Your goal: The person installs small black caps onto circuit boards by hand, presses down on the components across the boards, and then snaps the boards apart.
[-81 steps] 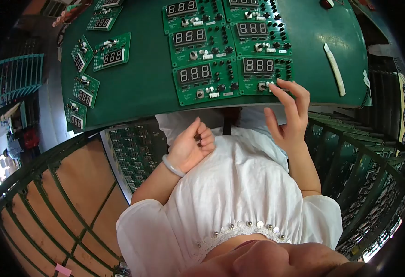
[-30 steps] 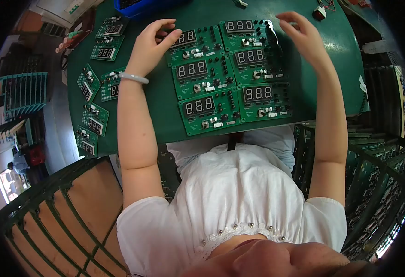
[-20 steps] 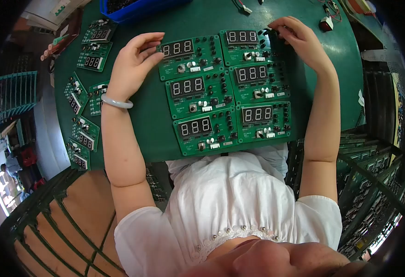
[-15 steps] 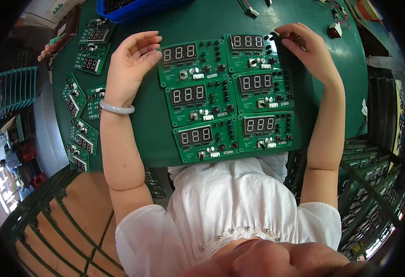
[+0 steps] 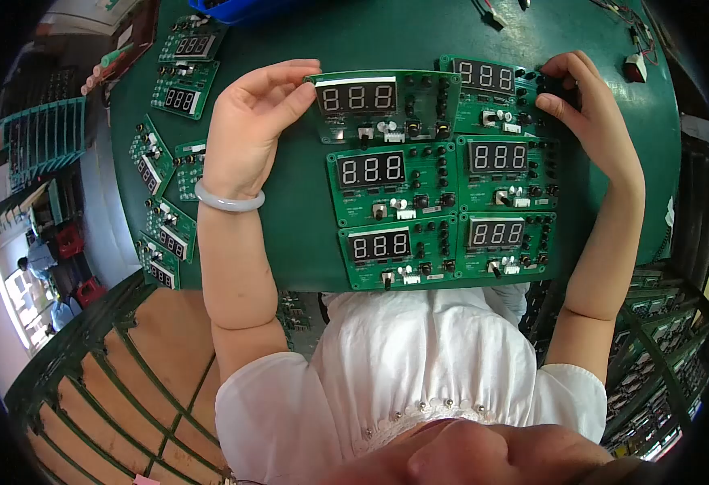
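My left hand pinches the left edge of a green circuit board with a three-digit display. That board is tilted up from the table at the top left of a two-column group. At the group's top right lies another circuit board. My right hand is at this board's right edge, thumb and forefinger apart; whether they touch it is hard to make out. Below are a middle-left board, a middle-right board, a lower-left board and a lower-right board.
More display boards lie along the left of the green table. A blue bin stands at the far edge. Wired connectors lie at the far right. Metal racks flank the table, with cardboard at lower left.
The top-left board has been tilted up in my left hand. My right hand stays near the top-right board's edge. The whole view has shifted, so the table appears further right.
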`<state>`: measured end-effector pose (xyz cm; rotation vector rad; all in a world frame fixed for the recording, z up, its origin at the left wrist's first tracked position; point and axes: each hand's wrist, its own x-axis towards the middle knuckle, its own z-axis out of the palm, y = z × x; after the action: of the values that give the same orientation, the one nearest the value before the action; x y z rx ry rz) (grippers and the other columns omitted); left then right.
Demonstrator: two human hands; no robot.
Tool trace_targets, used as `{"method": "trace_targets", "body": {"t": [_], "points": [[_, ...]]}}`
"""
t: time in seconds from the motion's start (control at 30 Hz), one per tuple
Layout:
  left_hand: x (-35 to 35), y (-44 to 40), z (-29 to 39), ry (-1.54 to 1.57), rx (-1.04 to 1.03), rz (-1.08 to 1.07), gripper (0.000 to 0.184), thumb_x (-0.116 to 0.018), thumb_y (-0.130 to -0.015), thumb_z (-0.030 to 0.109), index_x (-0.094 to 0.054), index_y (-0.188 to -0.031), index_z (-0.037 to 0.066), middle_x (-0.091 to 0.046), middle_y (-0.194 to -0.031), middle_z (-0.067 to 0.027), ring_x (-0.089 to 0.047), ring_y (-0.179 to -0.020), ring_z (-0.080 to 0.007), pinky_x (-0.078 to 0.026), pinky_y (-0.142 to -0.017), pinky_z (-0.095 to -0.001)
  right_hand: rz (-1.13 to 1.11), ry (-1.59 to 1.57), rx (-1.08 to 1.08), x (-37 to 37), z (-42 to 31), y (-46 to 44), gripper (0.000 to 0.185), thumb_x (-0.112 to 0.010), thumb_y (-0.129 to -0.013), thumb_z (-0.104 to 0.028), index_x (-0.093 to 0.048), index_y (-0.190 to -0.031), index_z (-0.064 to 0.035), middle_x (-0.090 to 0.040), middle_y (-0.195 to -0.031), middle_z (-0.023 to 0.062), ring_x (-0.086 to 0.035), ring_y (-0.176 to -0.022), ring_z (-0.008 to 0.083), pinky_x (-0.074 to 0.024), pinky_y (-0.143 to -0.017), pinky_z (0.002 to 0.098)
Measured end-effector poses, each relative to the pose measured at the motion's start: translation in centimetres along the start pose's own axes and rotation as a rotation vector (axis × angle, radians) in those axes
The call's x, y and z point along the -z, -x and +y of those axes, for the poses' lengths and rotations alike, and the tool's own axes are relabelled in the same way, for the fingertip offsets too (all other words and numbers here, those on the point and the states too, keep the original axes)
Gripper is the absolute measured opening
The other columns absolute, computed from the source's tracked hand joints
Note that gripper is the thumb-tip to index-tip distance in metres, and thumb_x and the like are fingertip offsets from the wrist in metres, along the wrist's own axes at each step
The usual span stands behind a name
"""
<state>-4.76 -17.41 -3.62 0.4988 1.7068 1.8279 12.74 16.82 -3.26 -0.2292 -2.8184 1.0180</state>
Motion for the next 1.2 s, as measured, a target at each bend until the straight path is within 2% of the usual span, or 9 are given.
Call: {"method": "trace_targets", "body": {"t": [0.13,0.23,0.27,0.33,0.43,0.5,0.6,0.8,1.2], "points": [[-0.6,0.2,0.7,0.066,0.128,-0.010,0.022,-0.067,-0.092,0.003,-0.066,-0.113,0.001,-0.071,-0.104,-0.0063,-0.066,-0.094,-0.0113,-0.054,-0.085,-0.0260,-0.011,-0.114,-0.010,0.0,0.6,0.3,0.030,-0.074,-0.087,-0.012,-0.055,-0.109,-0.0021,-0.056,-0.098,0.0023,-0.054,-0.090,0.0105,-0.0464,-0.082,0.0262],[-0.4,0.3,0.6,-0.003,0.127,0.029,0.020,-0.065,-0.094,0.007,-0.065,-0.113,0.001,-0.072,-0.101,-0.0038,-0.066,-0.089,-0.0075,-0.056,-0.077,-0.0240,-0.050,-0.586,-0.095,0.4,-0.1,0.2,0.023,-0.071,-0.091,-0.013,-0.055,-0.106,-0.0040,-0.056,-0.095,-0.0022,-0.053,-0.089,0.0060,-0.0451,-0.082,0.0247],[-0.4,0.3,0.6,0.027,0.113,0.022,0.021,-0.065,-0.094,0.008,-0.065,-0.114,0.002,-0.072,-0.101,-0.0032,-0.066,-0.089,-0.0067,-0.056,-0.076,-0.0231,-0.114,-0.578,-0.161,0.8,-0.2,0.2,0.020,-0.066,-0.096,-0.016,-0.059,-0.110,-0.0042,-0.058,-0.096,-0.0045,-0.052,-0.088,0.0034,-0.0436,-0.083,0.0226],[-0.3,0.4,0.7,0.085,0.084,0.006,0.021,-0.066,-0.094,0.009,-0.065,-0.115,0.002,-0.072,-0.100,-0.0020,-0.065,-0.087,-0.0052,-0.055,-0.073,-0.0214,-0.043,-0.532,-0.152,1.0,0.0,0.1,0.024,-0.064,-0.097,-0.018,-0.060,-0.116,-0.0040,-0.060,-0.096,-0.0040,-0.053,-0.088,0.0036,-0.0433,-0.083,0.0218],[0.3,0.6,0.8,0.140,0.052,0.008,0.025,-0.060,-0.098,0.009,-0.059,-0.121,-0.002,-0.070,-0.103,-0.0079,-0.068,-0.089,-0.0117,-0.059,-0.077,-0.0258,0.079,-0.541,-0.151,0.7,0.5,0.0,0.033,-0.059,-0.100,-0.020,-0.061,-0.128,-0.0041,-0.065,-0.099,-0.0021,-0.057,-0.092,0.0043,-0.0443,-0.086,0.0220],[0.4,0.7,1.0,0.184,0.029,0.027,0.025,-0.064,-0.096,0.009,-0.062,-0.119,0.000,-0.071,-0.102,-0.0050,-0.067,-0.087,-0.0083,-0.057,-0.073,-0.0223,0.167,-0.630,-0.180,0.5,0.5,-0.2,0.032,-0.057,-0.101,-0.019,-0.060,-0.129,-0.0035,-0.067,-0.099,-0.0012,-0.059,-0.094,0.0046,-0.0454,-0.088,0.0221],[0.3,1.1,1.7,0.288,0.003,0.013,0.025,-0.065,-0.095,0.008,-0.062,-0.119,0.001,-0.071,-0.102,-0.0047,-0.067,-0.087,-0.0074,-0.057,-0.071,-0.0211,0.030,-0.876,-0.132,1.7,0.4,-0.3,0.032,-0.053,-0.102,-0.017,-0.059,-0.130,-0.0015,-0.068,-0.103,0.0009,-0.063,-0.095,0.0050,-0.0483,-0.087,0.0220],[0.6,1.4,1.8,0.398,-0.060,0.000,0.029,-0.063,-0.096,0.008,-0.059,-0.122,-0.003,-0.071,-0.101,-0.0085,-0.069,-0.087,-0.0121,-0.059,-0.072,-0.0227,-0.019,-1.145,0.024,2.2,0.6,0.2,0.032,-0.050,-0.103,-0.014,-0.058,-0.129,0.0017,-0.069,-0.108,0.0035,-0.066,-0.095,0.0065,-0.0531,-0.081,0.0223],[0.7,1.7,1.7,0.390,-0.090,-0.028,0.029,-0.064,-0.095,0.007,-0.058,-0.122,-0.004,-0.071,-0.101,-0.0108,-0.070,-0.086,-0.0125,-0.059,-0.071,-0.0215,-0.069,-1.138,0.083,2.4,0.4,0.7,0.029,-0.050,-0.103,-0.015,-0.059,-0.125,0.0012,-0.069,-0.107,0.0048,-0.066,-0.097,0.0079,-0.0545,-0.083,0.0242]]}}
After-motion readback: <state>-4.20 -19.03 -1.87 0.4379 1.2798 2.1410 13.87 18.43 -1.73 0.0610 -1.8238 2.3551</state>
